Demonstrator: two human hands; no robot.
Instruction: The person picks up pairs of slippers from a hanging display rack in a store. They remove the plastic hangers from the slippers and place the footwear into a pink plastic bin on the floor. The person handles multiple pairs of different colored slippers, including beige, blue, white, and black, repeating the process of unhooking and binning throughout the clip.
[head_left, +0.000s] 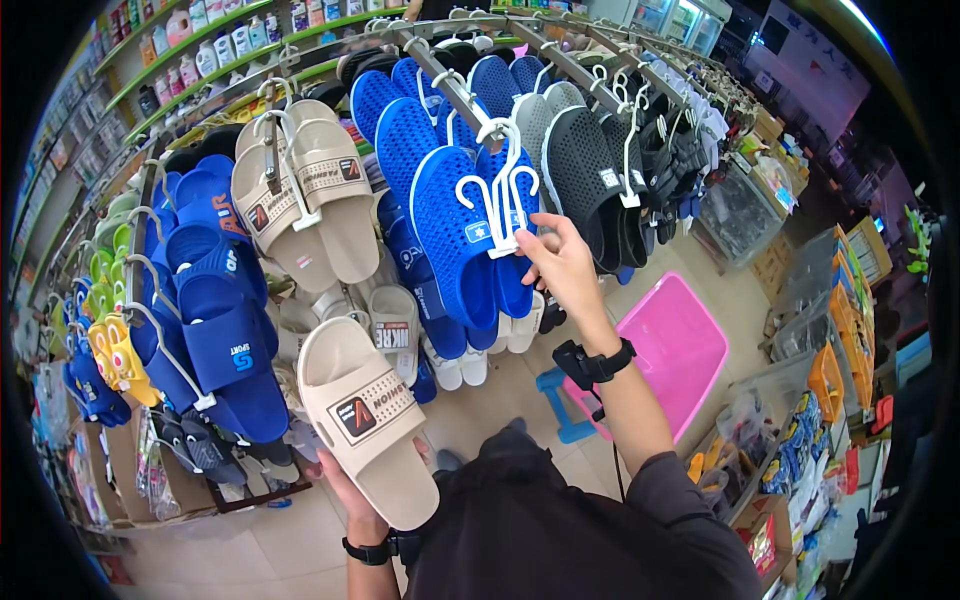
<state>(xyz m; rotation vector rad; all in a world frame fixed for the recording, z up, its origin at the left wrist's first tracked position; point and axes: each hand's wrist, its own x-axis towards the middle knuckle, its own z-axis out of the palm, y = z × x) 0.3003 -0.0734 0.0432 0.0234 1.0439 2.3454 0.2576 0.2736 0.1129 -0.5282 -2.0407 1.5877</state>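
Note:
My left hand (346, 484) holds a beige slide sandal (375, 420) from below, sole down and toe pointing up the picture. Its strap bears a dark patch and printed writing. My right hand (561, 262) pinches the foot of a white plastic shoe hanger (504, 244) between thumb and fingers. That hanger carries a pair of blue perforated clogs (450, 225) on the end of a metal rack arm (457, 97). Extra white hooks stick out around it. To the left, another beige slide pair (307, 195) hangs on its own arm.
Black clogs (585, 172) hang right of the blue ones, and navy slides (225, 322) hang at far left. A pink plastic tub (675, 345) and a blue stool (566, 409) stand on the tiled floor (262, 547). Bins of goods (795, 442) line the right side.

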